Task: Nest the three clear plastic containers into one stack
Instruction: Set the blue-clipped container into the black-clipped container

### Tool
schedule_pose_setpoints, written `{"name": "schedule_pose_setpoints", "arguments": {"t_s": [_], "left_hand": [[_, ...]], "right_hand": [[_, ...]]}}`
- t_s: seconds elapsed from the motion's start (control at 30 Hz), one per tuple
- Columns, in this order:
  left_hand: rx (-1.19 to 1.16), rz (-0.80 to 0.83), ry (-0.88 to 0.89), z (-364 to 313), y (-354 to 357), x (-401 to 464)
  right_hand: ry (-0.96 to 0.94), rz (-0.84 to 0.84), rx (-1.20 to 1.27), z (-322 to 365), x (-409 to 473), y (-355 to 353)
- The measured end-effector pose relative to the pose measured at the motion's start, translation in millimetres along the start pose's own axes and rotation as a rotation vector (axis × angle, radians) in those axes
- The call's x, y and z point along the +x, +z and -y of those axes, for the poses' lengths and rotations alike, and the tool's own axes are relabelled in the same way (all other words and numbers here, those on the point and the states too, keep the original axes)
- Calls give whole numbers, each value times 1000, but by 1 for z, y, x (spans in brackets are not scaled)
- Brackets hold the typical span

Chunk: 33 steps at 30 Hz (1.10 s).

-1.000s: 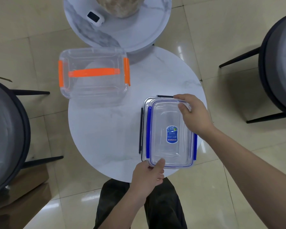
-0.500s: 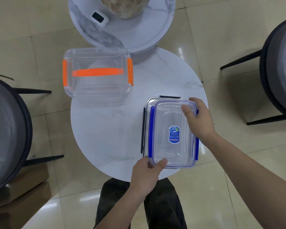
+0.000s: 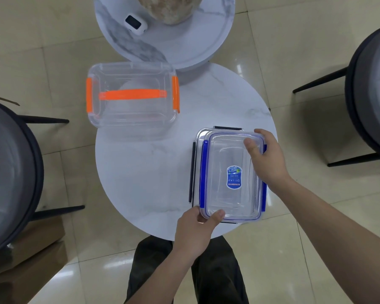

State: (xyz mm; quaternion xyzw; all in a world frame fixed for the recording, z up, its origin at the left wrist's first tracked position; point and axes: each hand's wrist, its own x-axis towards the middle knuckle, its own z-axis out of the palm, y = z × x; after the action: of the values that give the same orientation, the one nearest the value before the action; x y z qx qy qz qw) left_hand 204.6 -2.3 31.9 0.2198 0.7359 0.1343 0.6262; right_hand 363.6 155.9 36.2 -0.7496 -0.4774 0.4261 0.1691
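A clear container with blue clips (image 3: pixel 230 194) and a blue label sits on top of a clear container with black clips (image 3: pixel 198 137), at the right of the round white table (image 3: pixel 145 176). My left hand (image 3: pixel 195 231) grips the blue-clip container's near left corner. My right hand (image 3: pixel 266 159) holds its far right corner, thumb on the top. A larger clear container with orange clips and an orange handle (image 3: pixel 132 95) stands alone at the table's far left, overhanging the edge.
A second, higher round table (image 3: pixel 184 47) at the back holds a small white device (image 3: pixel 136 24) and a beige rounded object (image 3: pixel 169 7). Dark chairs stand at left (image 3: pixel 11 172) and right (image 3: pixel 371 93). A cardboard box (image 3: pixel 26 260) lies on the floor at left.
Both hands stayed on the blue-clip container and shifted it slightly to the right over the black-clip container; my right hand slid toward the far right corner.
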Motion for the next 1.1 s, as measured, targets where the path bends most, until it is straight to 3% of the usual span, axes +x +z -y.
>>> {"name": "schedule_pose_setpoints", "arguments": {"t_s": [0.33,0.5,0.77,0.83,0.93,1.1], "left_hand": [[15,-23,-35,-5,-1,-5],[11,-83,-59,-3,-2,-4],[-207,-190,-177,-6,-17,1],[-296,-158,-275,-1,-13,2],[-488,-50,-436,3,-2,0],[-795,79,-464,6,16,0]], "right_hand": [[10,101,28,-5,0,-4],[77,122,155,-14,-2,-7],[211,103,339,-32,-17,-14],[206,103,313,-30,-13,-19],[51,154,111,-17,2,-32],[-161,453,-310,25,42,-38]]}}
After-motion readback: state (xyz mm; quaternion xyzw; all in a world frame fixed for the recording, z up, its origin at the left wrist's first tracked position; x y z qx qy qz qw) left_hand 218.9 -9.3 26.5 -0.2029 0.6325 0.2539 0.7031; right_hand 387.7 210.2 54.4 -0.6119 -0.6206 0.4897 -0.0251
